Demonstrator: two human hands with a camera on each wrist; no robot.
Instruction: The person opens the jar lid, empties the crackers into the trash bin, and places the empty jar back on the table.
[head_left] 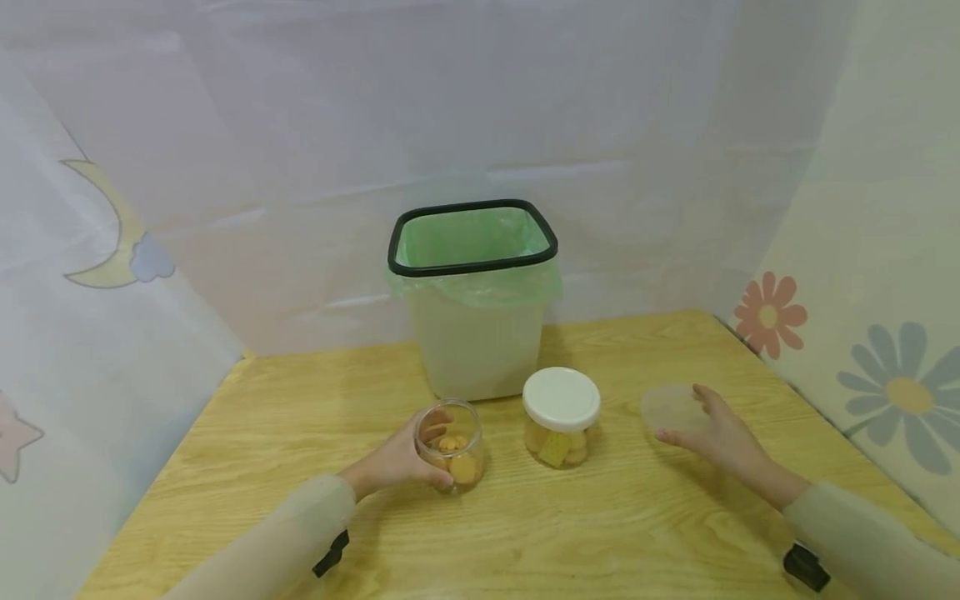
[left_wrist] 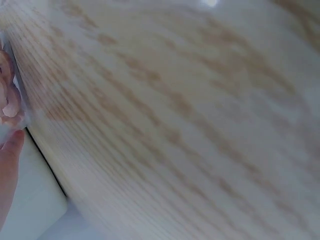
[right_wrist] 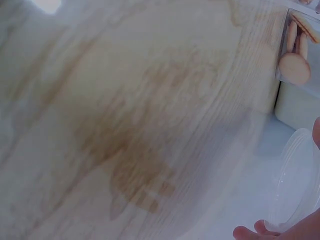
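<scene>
My left hand [head_left: 405,462] grips an uncapped clear jar [head_left: 474,450] from its left side, thumb at the front and fingers around the back. Round biscuits [head_left: 457,458] lie in the lower part of that jar; in the left wrist view only a strip of them shows beside the thumb [left_wrist: 10,150]. Over on the right, my right hand [head_left: 723,433] holds a translucent round lid [head_left: 671,410] by its edge, tilted above the table. The same lid [right_wrist: 295,180] appears between thumb and fingers in the right wrist view.
Between the hands stands a second jar of biscuits, capped with a white lid [head_left: 561,398] and bearing a yellow label [head_left: 556,449]. Behind both jars rises a white bin [head_left: 480,342] with a green liner and black rim [head_left: 472,268]. Printed curtains hang around the wooden table [head_left: 525,533].
</scene>
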